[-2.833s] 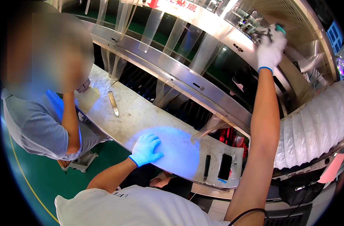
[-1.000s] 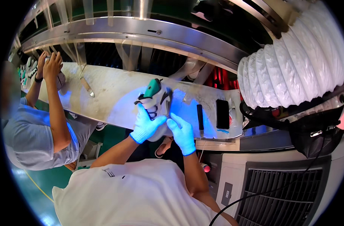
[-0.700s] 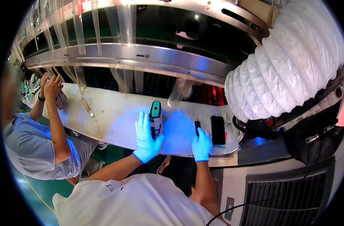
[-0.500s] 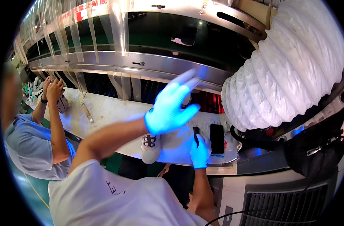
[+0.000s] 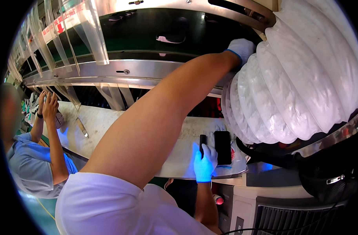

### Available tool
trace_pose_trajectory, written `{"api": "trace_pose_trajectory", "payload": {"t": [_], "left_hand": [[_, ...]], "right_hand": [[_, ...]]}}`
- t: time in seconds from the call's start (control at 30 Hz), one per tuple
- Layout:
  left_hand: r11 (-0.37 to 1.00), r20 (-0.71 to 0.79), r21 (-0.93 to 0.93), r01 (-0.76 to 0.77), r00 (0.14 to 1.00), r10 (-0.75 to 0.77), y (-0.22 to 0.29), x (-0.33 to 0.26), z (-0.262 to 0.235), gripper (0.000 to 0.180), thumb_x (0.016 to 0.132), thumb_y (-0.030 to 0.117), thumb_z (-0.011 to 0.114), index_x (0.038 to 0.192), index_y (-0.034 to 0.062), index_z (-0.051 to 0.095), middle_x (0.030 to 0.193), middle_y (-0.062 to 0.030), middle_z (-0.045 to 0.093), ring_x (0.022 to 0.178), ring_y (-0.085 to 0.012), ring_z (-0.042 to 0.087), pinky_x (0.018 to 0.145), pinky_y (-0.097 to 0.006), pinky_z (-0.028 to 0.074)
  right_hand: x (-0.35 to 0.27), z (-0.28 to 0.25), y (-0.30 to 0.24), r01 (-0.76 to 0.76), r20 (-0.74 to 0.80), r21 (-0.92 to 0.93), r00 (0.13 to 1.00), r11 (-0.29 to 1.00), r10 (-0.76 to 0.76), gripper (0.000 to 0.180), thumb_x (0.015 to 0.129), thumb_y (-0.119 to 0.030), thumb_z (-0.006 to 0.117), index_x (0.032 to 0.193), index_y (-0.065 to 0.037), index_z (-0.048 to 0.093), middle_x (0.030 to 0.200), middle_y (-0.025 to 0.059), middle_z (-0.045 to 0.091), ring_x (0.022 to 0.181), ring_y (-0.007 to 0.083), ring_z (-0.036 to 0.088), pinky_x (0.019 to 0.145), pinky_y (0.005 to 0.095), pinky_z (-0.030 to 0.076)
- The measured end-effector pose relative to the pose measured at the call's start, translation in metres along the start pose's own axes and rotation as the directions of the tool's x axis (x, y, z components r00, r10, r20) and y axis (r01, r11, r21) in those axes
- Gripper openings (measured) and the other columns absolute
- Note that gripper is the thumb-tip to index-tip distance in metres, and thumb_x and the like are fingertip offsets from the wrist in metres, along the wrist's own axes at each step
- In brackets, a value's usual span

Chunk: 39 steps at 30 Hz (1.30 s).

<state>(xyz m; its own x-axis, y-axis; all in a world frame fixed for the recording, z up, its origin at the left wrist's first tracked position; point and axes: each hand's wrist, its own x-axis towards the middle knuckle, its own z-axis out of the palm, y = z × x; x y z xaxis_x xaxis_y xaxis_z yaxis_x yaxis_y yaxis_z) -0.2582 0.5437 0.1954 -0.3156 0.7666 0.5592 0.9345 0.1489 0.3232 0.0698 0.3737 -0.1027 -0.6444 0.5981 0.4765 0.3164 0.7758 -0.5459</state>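
My left hand [image 5: 242,47], in a white glove with a blue cuff, reaches far up to the dark belt of the machine, beside the white ribbed duct [image 5: 288,82]. Its fingers are bent out of sight, so what they hold, if anything, does not show. My right hand [image 5: 205,164], gloved and lit blue, is closed on a slim black stick-shaped tool [image 5: 203,143] above the light-coloured bench [image 5: 183,156]. Right of it lies a flat black phone-like slab [image 5: 222,148]. On the belt sits a dark shoe with a pale sole [image 5: 172,37]. My left forearm covers the middle of the bench.
A co-worker [image 5: 38,160] at the left holds up a shoe [image 5: 59,120]. On the bench lies a knife-like tool with a wooden handle [image 5: 81,127]. Clear plastic strips [image 5: 88,33] hang before the machine. A black bag [image 5: 329,164] hangs at the right.
My left hand has swung up and right from over the bench to the belt by the duct. The white shoe on the bench no longer shows. My right hand keeps the black tool.
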Motion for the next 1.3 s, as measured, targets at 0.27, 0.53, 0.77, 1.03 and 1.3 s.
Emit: {"api": "trace_pose_trajectory", "payload": {"t": [0.27, 0.53, 0.77, 1.03, 1.3], "left_hand": [[0.782, -0.345, 0.427, -0.454, 0.718, 0.605, 0.051, -0.209, -0.101, 0.028, 0.087, 0.021, 0.071, 0.113, 0.0097, 0.074, 0.093, -0.0095, 0.068, 0.096, -0.0328, 0.066, 0.095, -0.047, 0.053], [0.929, 0.05, 0.104, -0.354, 0.935, 0.351, 0.096, -0.5, -0.109, 0.043, 0.08, 0.016, 0.082, 0.122, 0.0092, 0.078, 0.108, -0.0084, 0.072, 0.103, -0.0325, 0.071, 0.094, -0.046, 0.06], [0.892, -0.228, -0.229, 0.389, 0.87, -0.438, 0.096, -0.588, -0.104, 0.101, 0.076, 0.028, 0.097, 0.163, 0.0027, 0.05, 0.158, -0.0293, 0.057, 0.146, -0.0508, 0.057, 0.119, -0.056, 0.051], [0.517, -0.021, -0.375, 0.769, 0.551, -0.835, 0.048, -0.556, -0.054, 0.109, 0.073, 0.021, 0.091, 0.169, 0.0102, 0.041, 0.145, -0.0223, 0.069, 0.132, -0.04, 0.07, 0.112, -0.048, 0.057], [0.577, -0.113, -0.376, 0.725, 0.582, -0.805, 0.096, -0.654, -0.088, 0.114, 0.073, 0.027, 0.1, 0.167, -0.0035, 0.042, 0.161, -0.0303, 0.055, 0.134, -0.0427, 0.069, 0.106, -0.045, 0.06]], "right_hand": [[-0.001, 0.003, 0.009, 0.012, -0.014, -0.027, 1.0, 1.0, -0.012, 0.034, 0.091, -0.016, 0.083, 0.123, -0.006, 0.078, 0.124, 0.0179, 0.074, 0.114, 0.0411, 0.07, 0.097, 0.0526, 0.059], [-0.021, -0.01, -0.017, 0.257, -0.21, -0.01, 0.944, 0.966, -0.253, 0.051, 0.096, -0.021, 0.085, 0.141, -0.002, 0.07, 0.139, 0.0217, 0.071, 0.125, 0.0434, 0.068, 0.107, 0.0524, 0.056], [-0.1, -0.061, -0.055, 0.1, 0.342, 0.426, 0.902, 0.899, -0.263, 0.082, 0.086, -0.021, 0.092, 0.159, -0.001, 0.059, 0.165, 0.0226, 0.057, 0.158, 0.0443, 0.049, 0.127, 0.0521, 0.043], [-0.111, -0.002, -0.089, 0.329, 0.24, 0.14, 0.904, 0.934, -0.355, 0.051, 0.083, -0.011, 0.091, 0.132, -0.006, 0.079, 0.156, 0.0165, 0.066, 0.158, 0.0504, 0.045, 0.124, 0.0549, 0.046], [-0.144, -0.029, -0.075, 0.27, 0.31, 0.254, 0.887, 0.929, -0.343, 0.09, 0.07, -0.017, 0.094, 0.155, -0.013, 0.065, 0.172, 0.0271, 0.047, 0.158, 0.0559, 0.043, 0.124, 0.0614, 0.044]]}}
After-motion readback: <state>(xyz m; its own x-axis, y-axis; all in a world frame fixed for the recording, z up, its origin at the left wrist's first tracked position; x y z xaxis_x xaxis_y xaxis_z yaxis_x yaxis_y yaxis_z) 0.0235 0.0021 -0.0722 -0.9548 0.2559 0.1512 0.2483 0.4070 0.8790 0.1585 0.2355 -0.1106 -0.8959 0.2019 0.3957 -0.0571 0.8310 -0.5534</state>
